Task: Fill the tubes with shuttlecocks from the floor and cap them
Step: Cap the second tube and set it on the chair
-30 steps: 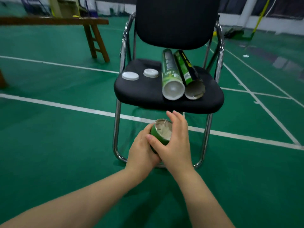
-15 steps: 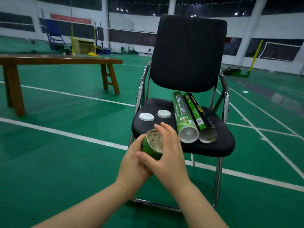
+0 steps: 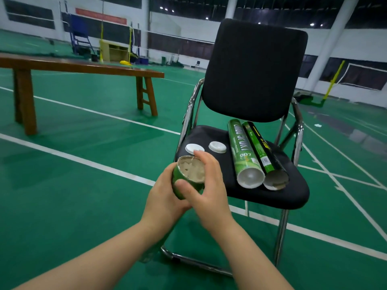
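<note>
A green shuttlecock tube (image 3: 181,186) stands upright between both hands, its open mouth showing pale feathers inside. My left hand (image 3: 162,200) grips the tube from the left below the rim. My right hand (image 3: 206,185) wraps the rim from the right, thumb on the front wall and fingertips at the far edge. Two more tubes lie on the black chair seat (image 3: 293,197): a light green one (image 3: 244,152) with a white closed end, and a dark green one (image 3: 265,155) with an open end. Two white caps (image 3: 194,148) (image 3: 217,147) lie on the seat's left part.
The chair's chrome frame (image 3: 281,233) stands directly ahead on the green court floor. A long wooden bench (image 3: 79,66) stretches across the left. Equipment, a cabinet and posts line the far wall.
The view has tilted up and the tube in both hands has risen from below the seat edge to seat level, close to the left cap. The grip stays the same.
</note>
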